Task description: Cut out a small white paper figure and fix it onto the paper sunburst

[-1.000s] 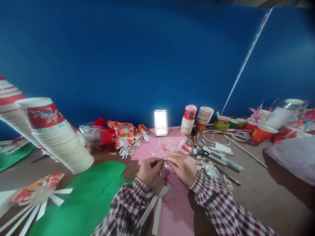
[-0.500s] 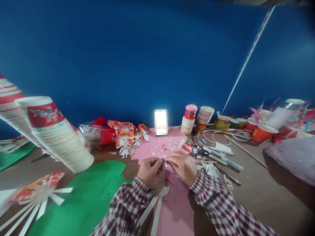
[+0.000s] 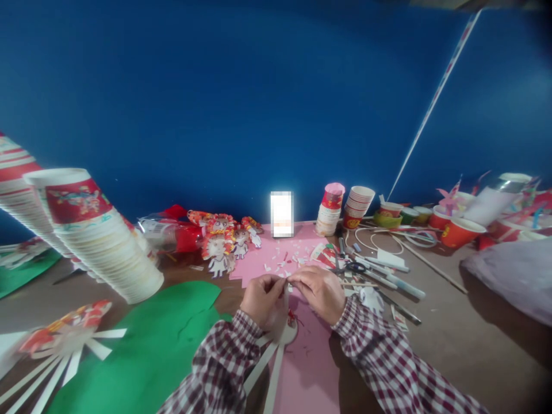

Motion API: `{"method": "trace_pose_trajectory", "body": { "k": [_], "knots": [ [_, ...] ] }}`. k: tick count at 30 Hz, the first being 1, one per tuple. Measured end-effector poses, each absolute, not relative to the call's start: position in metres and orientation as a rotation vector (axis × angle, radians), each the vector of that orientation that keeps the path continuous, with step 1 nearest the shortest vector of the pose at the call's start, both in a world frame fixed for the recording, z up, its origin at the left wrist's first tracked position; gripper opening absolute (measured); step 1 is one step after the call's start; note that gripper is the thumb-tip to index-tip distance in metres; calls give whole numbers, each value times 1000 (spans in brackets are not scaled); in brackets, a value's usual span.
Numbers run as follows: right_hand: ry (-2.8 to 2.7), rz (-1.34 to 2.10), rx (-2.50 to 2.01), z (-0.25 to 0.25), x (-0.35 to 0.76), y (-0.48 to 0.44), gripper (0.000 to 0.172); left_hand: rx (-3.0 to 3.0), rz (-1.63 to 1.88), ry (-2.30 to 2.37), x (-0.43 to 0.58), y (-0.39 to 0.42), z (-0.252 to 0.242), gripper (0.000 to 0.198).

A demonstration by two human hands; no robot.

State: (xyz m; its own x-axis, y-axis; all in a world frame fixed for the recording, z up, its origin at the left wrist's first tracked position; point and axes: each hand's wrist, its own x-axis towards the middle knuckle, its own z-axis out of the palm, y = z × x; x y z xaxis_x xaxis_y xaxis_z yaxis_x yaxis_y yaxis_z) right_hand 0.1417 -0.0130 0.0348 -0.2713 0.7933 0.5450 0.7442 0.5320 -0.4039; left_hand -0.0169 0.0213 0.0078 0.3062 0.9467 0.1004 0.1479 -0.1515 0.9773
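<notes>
In the middle of the view, my left hand (image 3: 264, 299) and my right hand (image 3: 319, 292) meet fingertip to fingertip, both closed in a pinch. Between them is the upper end of a white strip belonging to a cut-open paper cup (image 3: 288, 333). The cup's round base and its splayed strips hang below my left hand, over pink paper (image 3: 310, 368). A thin wooden stick (image 3: 360, 284) shows beside my right hand; whether the hand holds it I cannot tell. My fingers hide the exact pinch point.
Tall stacks of paper cups (image 3: 103, 247) lean at the left, near green paper (image 3: 172, 333) and another cut cup (image 3: 71, 342). Cut-out figures (image 3: 219, 244) and a bright phone-like screen (image 3: 282, 214) stand behind. Scissors (image 3: 357, 267), pens (image 3: 401, 284) and paper scraps lie right.
Both hands stay pinched at almost the same spot. The fingers and the strip under them have shifted only slightly.
</notes>
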Motion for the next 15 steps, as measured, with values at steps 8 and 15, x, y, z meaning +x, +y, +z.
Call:
{"method": "trace_pose_trajectory", "body": {
  "k": [8, 15],
  "knots": [
    [-2006, 199, -1269, 32, 142, -11, 17, 1587, 997, 1041, -16, 19, 6, 27],
    [-1981, 196, -1276, 32, 142, -11, 14, 1598, 996, 1062, -14, 17, 5, 26]
  ]
}}
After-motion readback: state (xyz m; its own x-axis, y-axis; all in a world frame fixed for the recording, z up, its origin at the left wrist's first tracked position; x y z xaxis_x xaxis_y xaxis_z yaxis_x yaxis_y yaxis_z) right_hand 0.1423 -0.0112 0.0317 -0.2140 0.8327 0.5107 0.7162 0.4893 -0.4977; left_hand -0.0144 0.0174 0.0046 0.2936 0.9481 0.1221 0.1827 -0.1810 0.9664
